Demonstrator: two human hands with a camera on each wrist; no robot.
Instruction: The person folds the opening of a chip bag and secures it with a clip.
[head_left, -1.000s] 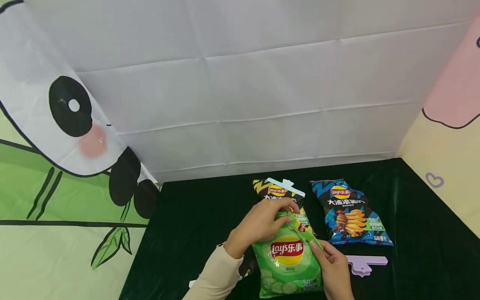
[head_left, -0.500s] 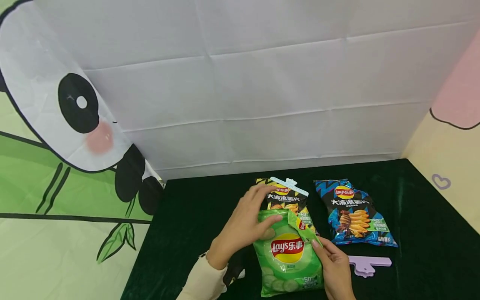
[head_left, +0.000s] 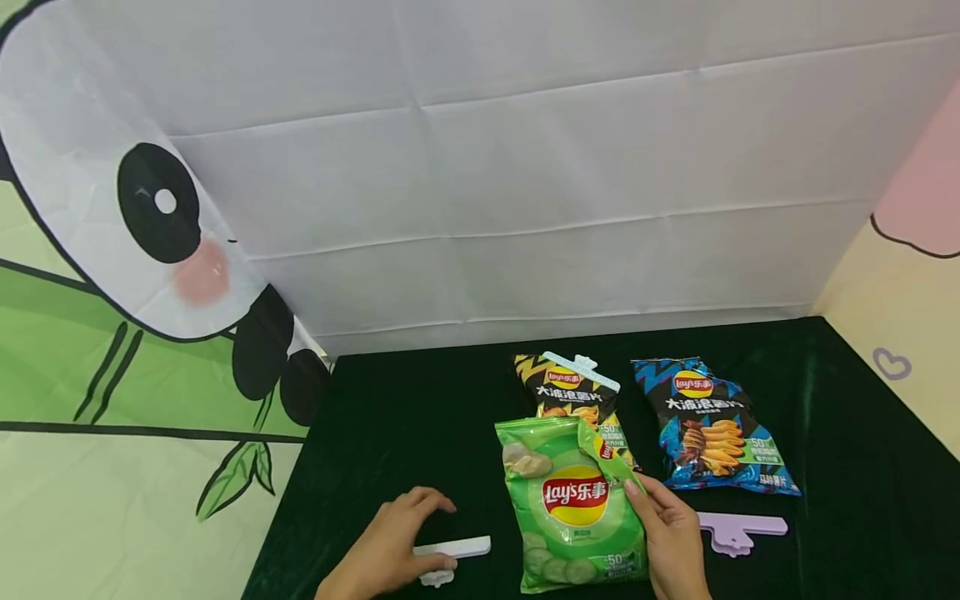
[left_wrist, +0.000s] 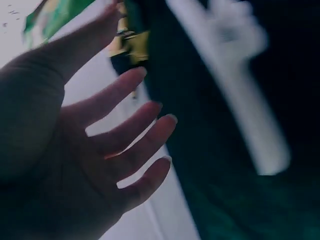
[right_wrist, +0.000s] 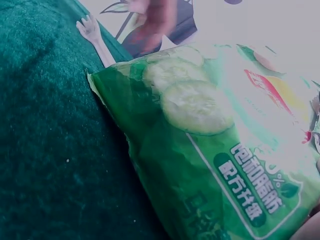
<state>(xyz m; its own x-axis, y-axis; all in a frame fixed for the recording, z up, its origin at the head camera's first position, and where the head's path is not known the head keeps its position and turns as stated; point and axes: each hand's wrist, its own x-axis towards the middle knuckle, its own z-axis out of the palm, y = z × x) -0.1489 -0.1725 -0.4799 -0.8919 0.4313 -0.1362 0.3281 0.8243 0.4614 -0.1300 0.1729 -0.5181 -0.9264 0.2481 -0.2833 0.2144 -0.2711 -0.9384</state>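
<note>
In the head view my right hand (head_left: 672, 533) pinches the right edge of a green chip bag (head_left: 558, 533), just where its folded-over corner comes down. The bag stands tilted toward me; its print and cucumber slices fill the right wrist view. My left hand (head_left: 390, 546) is low over the cloth at a white bag clip (head_left: 471, 547), thumb overlapping the clip and fingers spread above it. From the left wrist, the palm and loosely bent fingers (left_wrist: 142, 132) hold nothing, and the white clip (left_wrist: 250, 105) lies apart from them, blurred.
Behind the green bag lies a yellow-and-black chip bag (head_left: 572, 393) with a light blue clip (head_left: 581, 371) across its top. A blue-and-black chip bag (head_left: 712, 433) lies to the right. Nearer me is a purple clip (head_left: 738, 527). Dark green cloth (head_left: 405, 433) covers the table, with fabric walls around.
My left hand has left the top of the green bag and moved down and left to the white clip. My right hand keeps its hold on the bag.
</note>
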